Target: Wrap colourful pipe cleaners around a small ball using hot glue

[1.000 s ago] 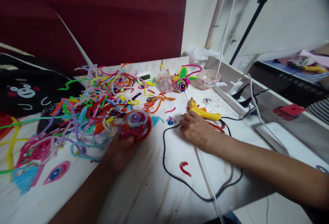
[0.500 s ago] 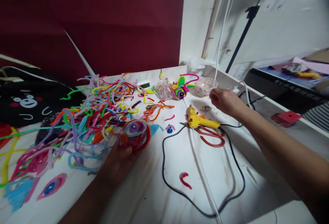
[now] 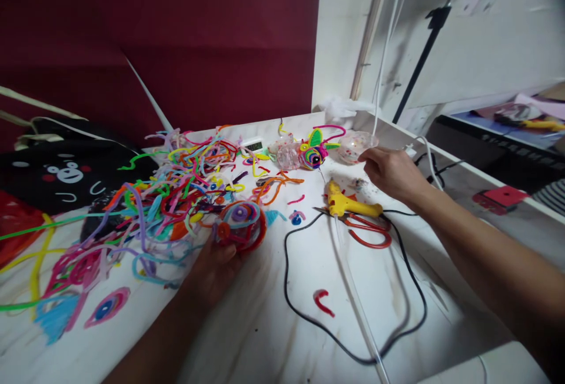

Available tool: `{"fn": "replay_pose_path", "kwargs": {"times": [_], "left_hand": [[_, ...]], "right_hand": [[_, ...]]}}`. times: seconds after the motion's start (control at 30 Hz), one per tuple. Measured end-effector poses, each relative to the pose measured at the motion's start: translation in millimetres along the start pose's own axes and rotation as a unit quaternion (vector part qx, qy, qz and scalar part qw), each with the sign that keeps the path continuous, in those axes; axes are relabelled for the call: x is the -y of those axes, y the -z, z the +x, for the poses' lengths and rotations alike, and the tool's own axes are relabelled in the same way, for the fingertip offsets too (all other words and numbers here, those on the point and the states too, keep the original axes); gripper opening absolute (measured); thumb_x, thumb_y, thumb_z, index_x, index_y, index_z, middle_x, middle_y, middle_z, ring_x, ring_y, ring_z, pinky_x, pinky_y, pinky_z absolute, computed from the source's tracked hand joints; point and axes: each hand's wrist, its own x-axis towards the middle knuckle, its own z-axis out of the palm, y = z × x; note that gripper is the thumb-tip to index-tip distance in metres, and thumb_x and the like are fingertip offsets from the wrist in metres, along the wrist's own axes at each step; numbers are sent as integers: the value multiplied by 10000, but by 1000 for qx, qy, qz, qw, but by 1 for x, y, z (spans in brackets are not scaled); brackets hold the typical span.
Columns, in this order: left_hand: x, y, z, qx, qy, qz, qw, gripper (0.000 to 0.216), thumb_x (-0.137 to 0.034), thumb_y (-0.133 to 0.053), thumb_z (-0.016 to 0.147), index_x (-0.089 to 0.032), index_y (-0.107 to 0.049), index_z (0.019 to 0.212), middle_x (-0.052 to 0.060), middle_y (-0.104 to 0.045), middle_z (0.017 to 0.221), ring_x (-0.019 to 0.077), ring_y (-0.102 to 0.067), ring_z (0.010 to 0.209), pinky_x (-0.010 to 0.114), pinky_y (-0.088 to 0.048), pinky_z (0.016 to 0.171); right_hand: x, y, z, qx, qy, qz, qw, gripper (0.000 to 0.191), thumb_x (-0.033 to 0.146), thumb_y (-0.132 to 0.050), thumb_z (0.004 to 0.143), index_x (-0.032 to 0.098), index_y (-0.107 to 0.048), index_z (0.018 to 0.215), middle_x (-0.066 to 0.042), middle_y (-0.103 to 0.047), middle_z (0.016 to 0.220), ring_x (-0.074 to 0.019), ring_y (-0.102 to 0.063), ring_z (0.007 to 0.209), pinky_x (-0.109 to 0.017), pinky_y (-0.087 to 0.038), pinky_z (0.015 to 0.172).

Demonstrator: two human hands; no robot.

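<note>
My left hand (image 3: 216,266) grips a round coiled pipe-cleaner piece (image 3: 242,225), red and purple, held just above the white table (image 3: 265,325). My right hand (image 3: 391,172) reaches to the back right, fingers pinched together beside a clear bowl (image 3: 355,146); what it pinches, if anything, is too small to make out. A yellow glue gun (image 3: 346,203) lies just below that hand, on top of red-handled scissors (image 3: 368,231).
A big tangle of coloured pipe cleaners (image 3: 168,196) covers the left of the table. A finished colourful pipe-cleaner figure (image 3: 315,152), a small digital clock (image 3: 253,146), the gun's black cord (image 3: 353,337) and a black bear-face bag (image 3: 66,172) are around.
My right hand left the spot by the glue gun's nozzle and moved up and right to the clear bowl. The left hand kept hold of the coiled piece.
</note>
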Motion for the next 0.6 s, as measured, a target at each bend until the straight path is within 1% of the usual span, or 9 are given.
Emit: {"fn": "replay_pose_path", "kwargs": {"times": [0.07, 0.13, 0.2, 0.23, 0.33, 0.37, 0.47, 0.53, 0.6], "left_hand": [[1, 1, 1, -4, 0, 1, 1000, 569, -279, -1076, 850, -341, -873, 1377, 50, -888, 1514, 396, -776, 1550, 545, -641, 1351], [2, 3, 1, -5, -5, 1, 1000, 557, -268, -1065, 860, -343, -870, 1376, 46, -897, 1487, 409, -765, 1563, 592, -612, 1375], [3, 2, 1, -5, -9, 7, 1000, 571, -262, -1062, 859, -336, -864, 1389, 39, -898, 1482, 414, -760, 1566, 592, -603, 1380], [4, 0, 1, -7, -10, 13, 1000, 580, -267, -1067, 852, -333, -862, 1391, 31, -896, 1487, 414, -761, 1562, 578, -606, 1375], [5, -9, -2, -15, -14, 42, 999, 625, -322, -1106, 807, -339, -848, 1376, 2, -902, 1452, 427, -753, 1561, 551, -614, 1351], [5, -13, -3, -12, -22, 51, 998, 654, -346, -1125, 770, -347, -839, 1358, -6, -904, 1421, 440, -743, 1571, 561, -602, 1354], [7, -22, -4, 1, -38, 77, 996, 776, -377, -1148, 724, -350, -795, 1415, 20, -845, 1543, 463, -657, 1660, 578, -523, 1404], [9, -25, -4, -4, -60, 79, 995, 871, -374, -1168, 690, -362, -764, 1461, 37, -818, 1585, 458, -651, 1659, 573, -521, 1390], [11, -25, -5, -1, -75, 87, 993, 951, -380, -1176, 685, -382, -729, 1524, 50, -788, 1628, 455, -657, 1643, 580, -532, 1365]], "right_hand": [[21, 9, -20, -10, 50, 60, 997, 449, 136, -454, 1120, 62, -845, 1329, -201, -904, 1121, -206, -819, 902, -348, -531, 809], [48, 14, -46, -42, 156, 102, 982, 326, 155, -534, 1141, 137, -837, 1262, -141, -875, 1012, -198, -760, 790, -334, -536, 743], [76, 14, -72, -116, 289, 123, 942, 294, 148, -532, 1172, 196, -821, 1140, -84, -811, 885, -216, -713, 731, -358, -522, 686], [89, 12, -84, -156, 315, 129, 927, 338, 121, -499, 1191, 208, -817, 1115, -62, -781, 841, -222, -683, 705, -376, -517, 674], [117, 7, -111, -178, 417, 146, 879, 344, 39, -564, 1164, 223, -835, 1059, -1, -708, 736, -204, -612, 627, -383, -496, 606], [121, 5, -116, -175, 432, 150, 872, 349, 13, -580, 1143, 229, -845, 1069, 2, -709, 736, -207, -612, 633, -389, -495, 596], [119, -1, -127, -148, 456, 170, 861, 316, -1, -631, 1101, 207, -866, 1141, -13, -744, 780, -196, -646, 664, -388, -527, 606], [111, -7, -132, -133, 471, 175, 855, 280, 50, -653, 1103, 178, -883, 1199, -48, -768, 829, -199, -684, 700, -391, -578, 645], [101, -14, -141, -151, 473, 171, 851, 296, 119, -652, 1107, 217, -901, 1233, -67, -773, 839, -213, -700, 717, -398, -617, 655]]}}
